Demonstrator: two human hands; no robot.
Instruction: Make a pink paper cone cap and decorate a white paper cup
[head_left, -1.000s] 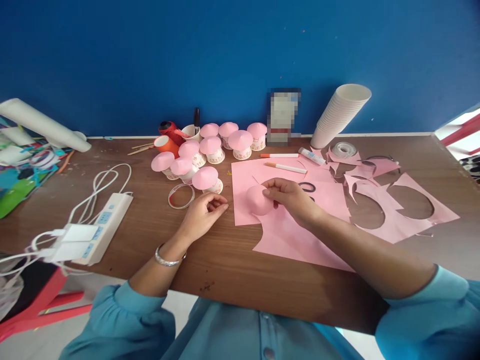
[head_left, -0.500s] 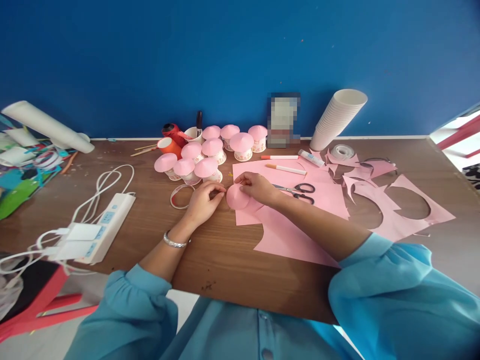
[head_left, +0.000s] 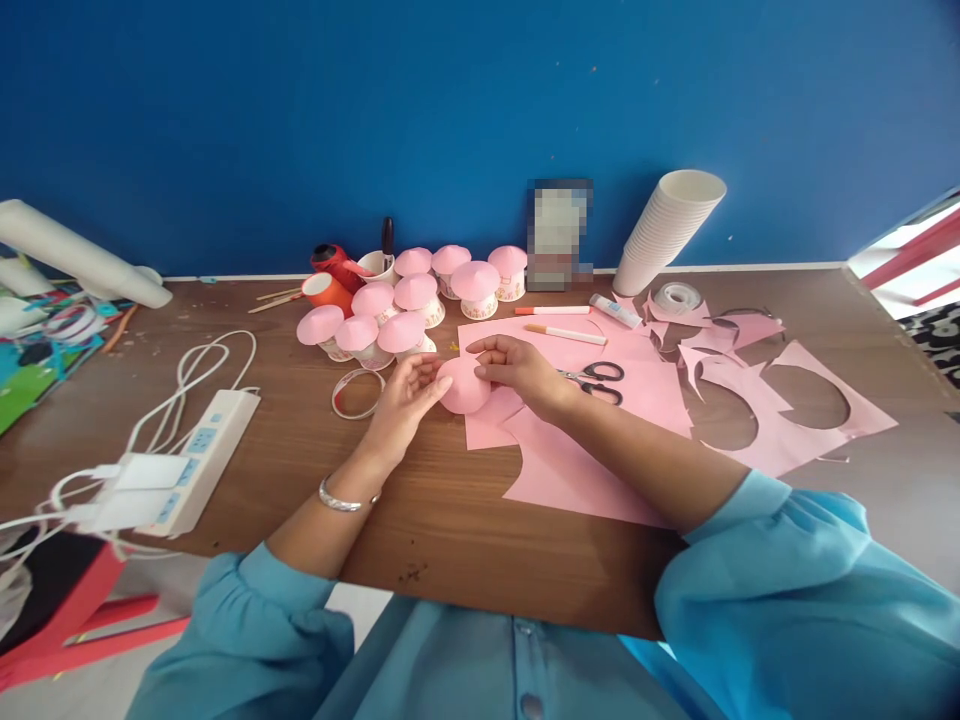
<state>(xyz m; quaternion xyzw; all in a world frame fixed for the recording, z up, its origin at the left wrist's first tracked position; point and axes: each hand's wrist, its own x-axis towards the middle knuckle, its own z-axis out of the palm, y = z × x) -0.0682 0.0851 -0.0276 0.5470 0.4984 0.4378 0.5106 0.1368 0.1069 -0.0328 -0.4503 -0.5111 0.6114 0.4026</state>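
At the middle of the wooden counter (head_left: 420, 520), both hands meet on a small pink paper cone (head_left: 463, 388): the right hand (head_left: 517, 368) pinches its upper edge between thumb and fingers, while the left hand (head_left: 405, 395) cups its side with fingers loosely spread. It sits just off the corner of the pink paper sheets (head_left: 585, 450), and it looks feather-light and thin, easy to crease, so a gentle hold at the rim or seam seems wisest. Behind it stand finished pink-capped cups (head_left: 409, 310); scissors (head_left: 600, 380) lie just right of the hand. A stack of paper cups (head_left: 664, 235) leans on the blue wall (head_left: 450, 100), a power strip (head_left: 191, 455) lies off left.
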